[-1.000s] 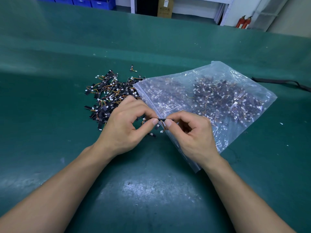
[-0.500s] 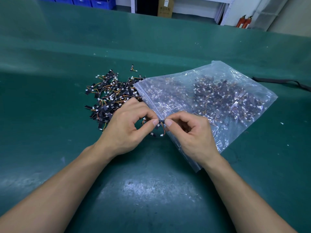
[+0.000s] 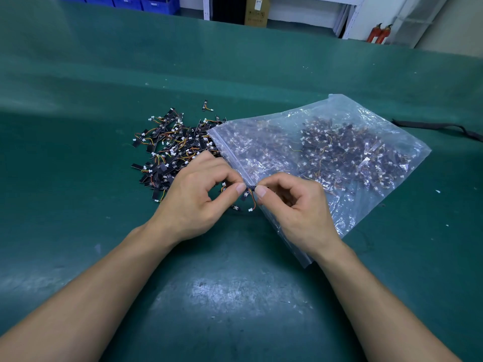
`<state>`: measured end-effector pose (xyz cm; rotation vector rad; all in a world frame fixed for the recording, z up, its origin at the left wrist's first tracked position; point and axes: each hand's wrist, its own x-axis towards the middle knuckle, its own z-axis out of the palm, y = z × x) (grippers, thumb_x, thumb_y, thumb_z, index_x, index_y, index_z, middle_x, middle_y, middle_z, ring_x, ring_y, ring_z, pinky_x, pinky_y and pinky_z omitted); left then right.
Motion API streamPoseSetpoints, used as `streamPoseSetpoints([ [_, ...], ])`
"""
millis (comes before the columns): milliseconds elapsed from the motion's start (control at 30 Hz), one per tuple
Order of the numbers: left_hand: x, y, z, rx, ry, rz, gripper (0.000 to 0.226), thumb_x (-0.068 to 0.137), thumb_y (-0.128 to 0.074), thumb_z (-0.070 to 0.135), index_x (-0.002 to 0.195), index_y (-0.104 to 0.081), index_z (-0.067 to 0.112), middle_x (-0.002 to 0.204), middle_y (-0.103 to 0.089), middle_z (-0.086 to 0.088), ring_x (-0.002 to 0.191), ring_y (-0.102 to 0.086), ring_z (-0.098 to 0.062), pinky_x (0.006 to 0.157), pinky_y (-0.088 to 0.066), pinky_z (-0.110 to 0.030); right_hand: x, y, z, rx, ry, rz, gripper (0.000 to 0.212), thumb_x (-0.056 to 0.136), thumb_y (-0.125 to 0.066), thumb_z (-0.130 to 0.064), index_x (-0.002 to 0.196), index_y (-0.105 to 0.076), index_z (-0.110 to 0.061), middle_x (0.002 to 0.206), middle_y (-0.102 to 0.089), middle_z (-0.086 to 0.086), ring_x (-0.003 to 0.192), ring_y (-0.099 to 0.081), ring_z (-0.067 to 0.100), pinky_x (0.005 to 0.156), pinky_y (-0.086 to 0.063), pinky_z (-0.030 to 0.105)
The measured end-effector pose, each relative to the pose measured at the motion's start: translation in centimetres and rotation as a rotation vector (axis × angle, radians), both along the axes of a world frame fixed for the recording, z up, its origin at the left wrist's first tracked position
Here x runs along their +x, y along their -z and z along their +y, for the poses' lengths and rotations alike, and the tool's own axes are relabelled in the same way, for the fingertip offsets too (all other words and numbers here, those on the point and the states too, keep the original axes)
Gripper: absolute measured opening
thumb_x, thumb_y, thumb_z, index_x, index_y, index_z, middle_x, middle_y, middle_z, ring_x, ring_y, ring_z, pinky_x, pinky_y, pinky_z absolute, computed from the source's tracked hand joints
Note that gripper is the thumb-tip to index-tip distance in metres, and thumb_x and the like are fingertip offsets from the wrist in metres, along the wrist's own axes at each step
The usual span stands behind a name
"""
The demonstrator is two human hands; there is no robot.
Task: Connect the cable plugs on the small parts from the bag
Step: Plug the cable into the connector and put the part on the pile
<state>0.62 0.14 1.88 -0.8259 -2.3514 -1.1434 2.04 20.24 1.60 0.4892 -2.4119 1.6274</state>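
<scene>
Nearest, two forearms are reaching in over the green worktop [image 3: 235, 296], whose mat is showing scuffs and glare. The left hand [image 3: 198, 197] and right hand [image 3: 295, 210] are meeting at the middle. Each is pinching one end of a small part [image 3: 250, 187] between thumb and forefinger, with the other fingers curling in, a grip probably steadying the tiny board for mating. An orange lead ending in a white plug [image 3: 251, 210] is hanging below it, seemingly unconnected. Under the right wrist and beyond, the clear bag [image 3: 347, 220] is lying flat with its mouth toward the hands, keeping most of the parts within reach. To its left a loose pile [image 3: 170, 150] is spreading; whether these are finished cannot be told. Farther off, a black strap [image 3: 439, 125] is lying at the right. Blue bins [image 3: 125, 1], a cardboard box [image 3: 256, 11] and red extinguishers [image 3: 379, 32] are standing beyond the worktop.
</scene>
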Motion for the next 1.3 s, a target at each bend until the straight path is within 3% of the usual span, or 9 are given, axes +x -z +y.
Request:
streamPoseSetpoints([
  [300, -0.08, 0.14, -0.20, 0.016, 0.000, -0.055, 0.024, 0.095, -0.058, 0.029, 0.085, -0.072, 0.012, 0.083, -0.067, 0.005, 0.082, -0.054, -0.022, 0.079, -0.043, -0.036, -0.08, -0.12, -0.08, 0.004, 0.010, -0.008, 0.019, 0.092, -0.065, -0.024, 0.075, -0.071, -0.019, 0.064, -0.066, -0.007, 0.053, -0.046, 0.004, 0.055, -0.038, 0.020],
  [467, -0.09, 0.16, -0.11, 0.005, 0.001, -0.035, 0.018, 0.094, -0.061, 0.024, 0.080, -0.068, 0.015, 0.080, -0.064, 0.007, 0.080, -0.051, -0.017, 0.076, -0.041, -0.028, -0.03, -0.08, -0.09, -0.013, 0.007, -0.034, 0.014, 0.090, -0.066, -0.027, 0.080, -0.074, -0.021, 0.068, -0.069, 0.001, 0.059, -0.056, 0.031, 0.057, -0.047, 0.043],
  [533, -0.13, 0.16, -0.12, 0.006, -0.002, -0.028, 0.017, 0.094, -0.062, 0.022, 0.080, -0.068, 0.013, 0.079, -0.064, 0.006, 0.080, -0.051, -0.018, 0.076, -0.041, -0.030, 0.00, -0.13, -0.06, -0.040, -0.002, -0.058, 0.013, 0.089, -0.066, -0.029, 0.082, -0.074, -0.023, 0.071, -0.070, 0.003, 0.060, -0.057, 0.032, 0.058, -0.048, 0.045],
  [600, -0.07, 0.12, -0.04, 0.007, -0.001, -0.029, 0.018, 0.094, -0.061, 0.023, 0.080, -0.067, 0.014, 0.079, -0.064, 0.006, 0.079, -0.051, -0.018, 0.076, -0.041, -0.030, 0.02, -0.20, -0.09, -0.036, -0.006, -0.055, 0.013, 0.090, -0.066, -0.029, 0.079, -0.073, -0.027, 0.069, -0.070, 0.000, 0.056, -0.055, 0.025, 0.055, -0.045, 0.036],
  [667, -0.01, 0.09, -0.01, 0.006, 0.003, -0.041, 0.020, 0.095, -0.060, 0.026, 0.080, -0.068, 0.014, 0.080, -0.065, 0.006, 0.080, -0.051, -0.018, 0.076, -0.042, -0.031, 0.04, -0.28, -0.16, -0.026, -0.012, -0.042, 0.017, 0.091, -0.065, -0.026, 0.075, -0.071, -0.026, 0.065, -0.068, -0.006, 0.052, -0.047, 0.007, 0.053, -0.039, 0.022],
  [733, 0.02, 0.06, -0.10, 0.006, 0.006, -0.066, 0.025, 0.096, -0.055, 0.028, 0.084, -0.070, 0.012, 0.082, -0.066, 0.005, 0.081, -0.052, -0.020, 0.078, -0.042, -0.033, 0.05, -0.35, -0.20, -0.031, -0.020, -0.049, 0.020, 0.092, -0.064, -0.023, 0.073, -0.070, -0.023, 0.062, -0.066, -0.009, 0.050, -0.045, 0.002, 0.053, -0.036, 0.016],
  [967, 0.04, -0.02, -0.12, 0.017, 0.029, -0.096, 0.027, 0.097, -0.053, 0.029, 0.084, -0.070, 0.012, 0.081, -0.066, 0.004, 0.081, -0.053, -0.023, 0.078, -0.044, -0.038, 0.05, -0.38, -0.27, -0.046, -0.035, -0.061, 0.019, 0.093, -0.064, -0.025, 0.074, -0.071, -0.027, 0.063, -0.068, -0.008, 0.049, -0.046, 0.003, 0.053, -0.038, 0.020],
  [1167, -0.11, 0.12, -0.08, 0.005, 0.005, -0.045, 0.018, 0.095, -0.062, 0.017, 0.079, -0.068, 0.013, 0.076, -0.063, 0.002, 0.077, -0.051, -0.024, 0.073, -0.044, -0.039, 0.04, -0.16, -0.25, -0.080, -0.029, -0.099, 0.021, 0.087, -0.065, -0.044, 0.082, -0.074, -0.026, 0.073, -0.071, -0.004, 0.056, -0.053, 0.021, 0.052, -0.044, 0.034],
  [1300, -0.05, 0.16, 0.02, 0.009, 0.017, -0.061, 0.022, 0.097, -0.060, 0.022, 0.080, -0.069, 0.012, 0.077, -0.064, 0.004, 0.078, -0.051, -0.022, 0.075, -0.044, -0.038, -0.02, -0.12, -0.24, -0.040, -0.042, -0.047, 0.018, 0.092, -0.065, -0.032, 0.075, -0.071, -0.029, 0.065, -0.069, -0.005, 0.048, -0.047, 0.008, 0.050, -0.039, 0.025],
])
